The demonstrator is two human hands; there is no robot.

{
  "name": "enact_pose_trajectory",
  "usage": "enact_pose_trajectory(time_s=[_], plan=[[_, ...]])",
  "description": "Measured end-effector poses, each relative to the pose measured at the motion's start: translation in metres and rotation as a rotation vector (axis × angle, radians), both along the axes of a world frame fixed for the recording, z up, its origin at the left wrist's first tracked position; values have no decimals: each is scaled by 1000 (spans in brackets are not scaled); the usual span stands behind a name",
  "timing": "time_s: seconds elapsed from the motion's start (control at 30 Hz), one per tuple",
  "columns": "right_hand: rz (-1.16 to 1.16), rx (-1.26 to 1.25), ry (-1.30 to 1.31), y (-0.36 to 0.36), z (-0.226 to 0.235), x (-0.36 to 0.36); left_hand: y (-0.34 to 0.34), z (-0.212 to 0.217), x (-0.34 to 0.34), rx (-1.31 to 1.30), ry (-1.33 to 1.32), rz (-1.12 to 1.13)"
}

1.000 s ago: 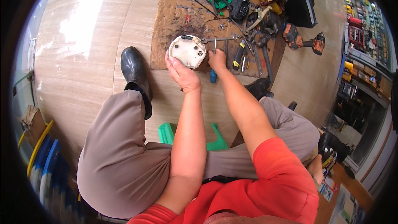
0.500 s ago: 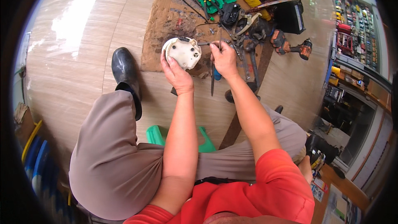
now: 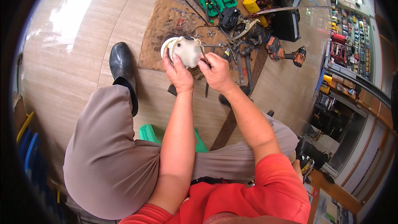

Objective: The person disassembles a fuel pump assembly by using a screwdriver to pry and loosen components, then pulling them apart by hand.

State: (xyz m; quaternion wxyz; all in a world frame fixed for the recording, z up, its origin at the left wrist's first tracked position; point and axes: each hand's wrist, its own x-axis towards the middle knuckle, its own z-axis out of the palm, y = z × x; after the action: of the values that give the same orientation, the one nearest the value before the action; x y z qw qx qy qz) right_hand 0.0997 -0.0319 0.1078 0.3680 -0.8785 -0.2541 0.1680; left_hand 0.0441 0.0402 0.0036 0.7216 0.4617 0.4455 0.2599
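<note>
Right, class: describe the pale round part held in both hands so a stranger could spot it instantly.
Start at the brown mat strewn with tools on the tiled floor. Just in front of it, the left hand and right hand grip a cream-white, rounded plastic housing. Everything near it is dark metal or coloured; it alone is pale and held up.

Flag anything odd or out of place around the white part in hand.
Nothing looks damaged on the white plastic housing, which the left hand and right hand both grip. The oddity is the clutter: loose hand tools and a cordless drill lie strewn on the floor just beyond, on and past the stained brown mat.
</note>
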Motion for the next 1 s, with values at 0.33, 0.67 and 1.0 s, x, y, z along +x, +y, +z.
enact_pose_trajectory(time_s=[0.33, 0.67, 1.0], plan=[[58, -22, -123, 7, -5, -6, 0, 4, 0, 1, -2, -17], [96, -98, -288, 5, -11, -7, -2, 4, 0, 61, 57, -45], [-338, -62, -183, -16, -20, 4, -4, 0, 0, 50, 33, -15]])
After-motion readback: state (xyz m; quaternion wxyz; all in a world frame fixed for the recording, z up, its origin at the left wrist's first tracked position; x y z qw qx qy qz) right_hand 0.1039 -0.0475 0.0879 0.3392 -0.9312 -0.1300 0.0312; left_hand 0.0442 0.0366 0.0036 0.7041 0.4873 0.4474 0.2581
